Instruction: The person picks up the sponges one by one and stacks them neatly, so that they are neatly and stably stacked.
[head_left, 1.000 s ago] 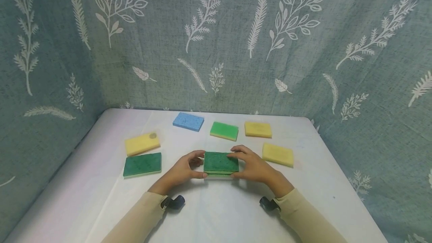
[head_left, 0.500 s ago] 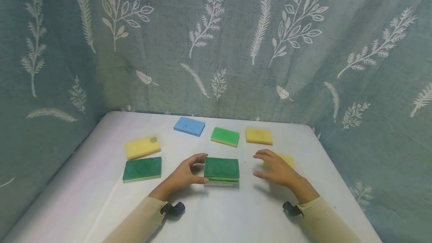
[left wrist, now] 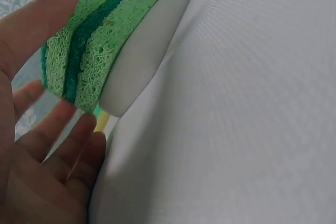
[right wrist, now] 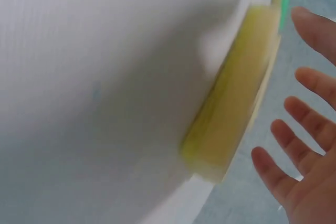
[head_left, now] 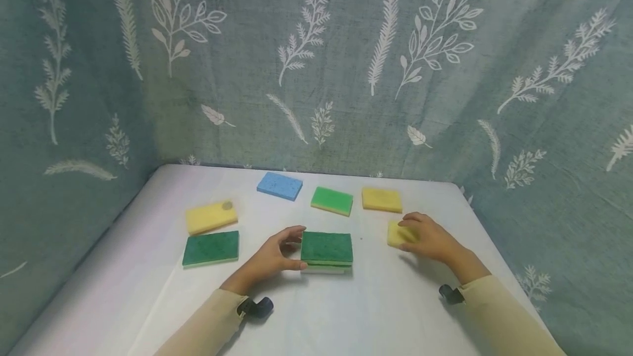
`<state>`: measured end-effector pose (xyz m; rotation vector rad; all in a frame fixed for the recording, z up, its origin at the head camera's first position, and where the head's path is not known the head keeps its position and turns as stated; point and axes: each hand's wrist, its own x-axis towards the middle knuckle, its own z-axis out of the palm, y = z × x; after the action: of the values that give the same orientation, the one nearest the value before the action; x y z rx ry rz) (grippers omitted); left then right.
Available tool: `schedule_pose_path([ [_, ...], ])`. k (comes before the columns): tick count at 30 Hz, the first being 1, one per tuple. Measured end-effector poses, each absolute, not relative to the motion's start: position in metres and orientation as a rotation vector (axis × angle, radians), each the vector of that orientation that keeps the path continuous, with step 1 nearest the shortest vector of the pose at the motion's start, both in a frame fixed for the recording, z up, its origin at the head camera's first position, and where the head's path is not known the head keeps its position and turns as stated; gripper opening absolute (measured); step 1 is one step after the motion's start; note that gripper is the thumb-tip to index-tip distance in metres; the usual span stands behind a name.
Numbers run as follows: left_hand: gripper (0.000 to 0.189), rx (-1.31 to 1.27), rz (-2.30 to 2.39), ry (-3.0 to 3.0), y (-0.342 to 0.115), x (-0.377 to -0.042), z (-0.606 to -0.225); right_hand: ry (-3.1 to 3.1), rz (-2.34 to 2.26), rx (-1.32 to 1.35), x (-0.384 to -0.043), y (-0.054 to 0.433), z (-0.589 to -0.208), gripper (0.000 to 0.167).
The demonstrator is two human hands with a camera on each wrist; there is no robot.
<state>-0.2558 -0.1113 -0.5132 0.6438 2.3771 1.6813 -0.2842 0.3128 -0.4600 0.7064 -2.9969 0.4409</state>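
Two dark-green-topped scrub sponges (head_left: pixel 326 247) lie stacked on a white slab with a rounded edge (left wrist: pixel 149 51) in the middle of the table. My left hand (head_left: pixel 271 257) holds the left end of this stack, thumb at the near corner and fingers at the far one. Over on the right, my right hand (head_left: pixel 435 240) hovers at a yellow sponge (head_left: pixel 397 235) and partly hides it in the head view. Seen from the right wrist, that yellow sponge appears blurred, and the fingers (right wrist: pixel 294 145) are spread beside it with a gap between.
Along the back lie a blue sponge (head_left: pixel 279 186), a light green sponge (head_left: pixel 332 201) and another yellow sponge (head_left: pixel 382 200). To the left are a yellow sponge with a dark round spot (head_left: pixel 210 217) and a dark green sponge (head_left: pixel 211 249). A patterned curtain (head_left: pixel 277 125) surrounds the table.
My right hand has let go of the stacked sponges and moved right to the yellow sponge. The left hand has stayed at the stack. The head view has tilted slightly.
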Motion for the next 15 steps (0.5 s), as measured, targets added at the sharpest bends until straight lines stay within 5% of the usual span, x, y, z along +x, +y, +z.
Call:
schedule_pose_path([
  [15,0.084,0.68,1.721,2.34,-0.11,-0.257,-0.516,-3.165,0.437,0.525,-0.293,0.332,-0.47,0.066],
])
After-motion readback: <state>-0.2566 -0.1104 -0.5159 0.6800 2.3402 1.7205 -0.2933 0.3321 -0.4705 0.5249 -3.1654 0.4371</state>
